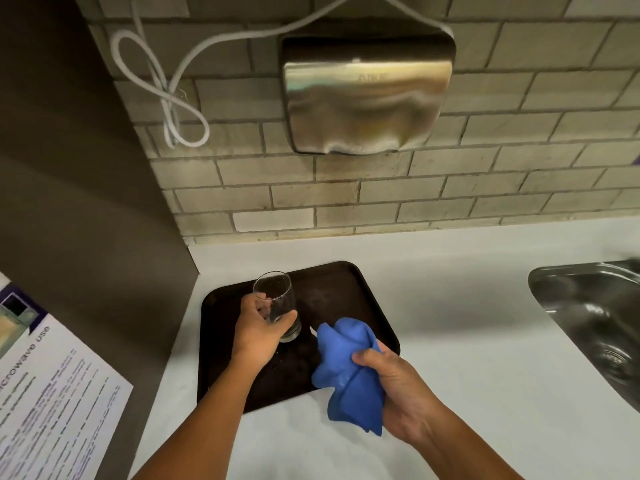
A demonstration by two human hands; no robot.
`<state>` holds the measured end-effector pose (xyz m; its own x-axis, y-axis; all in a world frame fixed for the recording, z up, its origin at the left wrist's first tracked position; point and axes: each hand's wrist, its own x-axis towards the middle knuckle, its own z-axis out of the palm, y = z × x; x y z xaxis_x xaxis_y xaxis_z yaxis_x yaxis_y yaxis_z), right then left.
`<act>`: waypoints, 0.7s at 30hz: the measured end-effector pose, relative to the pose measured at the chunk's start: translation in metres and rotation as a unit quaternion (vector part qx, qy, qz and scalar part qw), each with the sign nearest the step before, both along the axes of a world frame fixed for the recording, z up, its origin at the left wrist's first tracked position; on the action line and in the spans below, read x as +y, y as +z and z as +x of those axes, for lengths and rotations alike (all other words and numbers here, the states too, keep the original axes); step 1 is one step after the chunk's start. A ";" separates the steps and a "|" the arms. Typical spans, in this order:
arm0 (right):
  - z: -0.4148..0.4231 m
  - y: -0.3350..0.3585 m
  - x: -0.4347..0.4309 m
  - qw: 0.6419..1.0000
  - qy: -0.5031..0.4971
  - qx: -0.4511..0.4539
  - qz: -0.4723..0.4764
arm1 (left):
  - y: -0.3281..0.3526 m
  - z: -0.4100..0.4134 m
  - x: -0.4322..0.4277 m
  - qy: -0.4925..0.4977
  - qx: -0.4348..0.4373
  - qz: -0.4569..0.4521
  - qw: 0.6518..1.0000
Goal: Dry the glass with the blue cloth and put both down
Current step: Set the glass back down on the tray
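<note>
Both hands busy: L fingers [258, 308] wrap glass [277, 304], R fingers [363, 358] clutch blue cloth [349, 372].

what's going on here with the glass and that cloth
A person is standing at a white counter. The left hand grips a clear glass over a dark tray; whether its base touches the tray is hard to tell. The right hand holds a bunched blue cloth just beside the glass, not touching it. Droplets show on the glass, so drying looks not yet done. A steel sink sits to the right.
</note>
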<state>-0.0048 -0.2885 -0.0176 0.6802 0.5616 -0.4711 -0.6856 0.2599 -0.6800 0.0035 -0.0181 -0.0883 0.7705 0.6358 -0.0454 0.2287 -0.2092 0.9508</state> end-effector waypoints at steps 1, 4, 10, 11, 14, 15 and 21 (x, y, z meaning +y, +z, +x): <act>0.001 -0.001 -0.003 1.000 -0.001 -0.004 0.002 | -0.003 0.001 -0.002 0.001 0.007 -0.003 1.000; 0.005 -0.002 -0.007 1.000 0.011 -0.020 0.009 | -0.008 0.001 -0.009 0.008 0.020 -0.001 1.000; 0.015 0.006 -0.006 0.998 0.042 -0.043 0.023 | -0.005 0.003 -0.016 0.004 0.042 0.009 0.999; 0.017 0.007 -0.004 0.997 0.047 -0.046 0.029 | -0.003 0.002 -0.017 0.000 0.047 0.006 0.999; 0.024 0.010 -0.001 0.996 0.052 -0.044 0.054 | 0.003 -0.013 -0.027 0.036 0.051 0.011 0.998; 0.026 0.011 -0.001 0.996 0.050 -0.040 0.062 | 0.003 -0.024 -0.033 0.080 0.027 0.005 0.996; 0.034 0.014 0.006 0.993 0.055 -0.014 0.099 | 0.015 -0.067 -0.081 0.168 -0.083 -0.157 0.970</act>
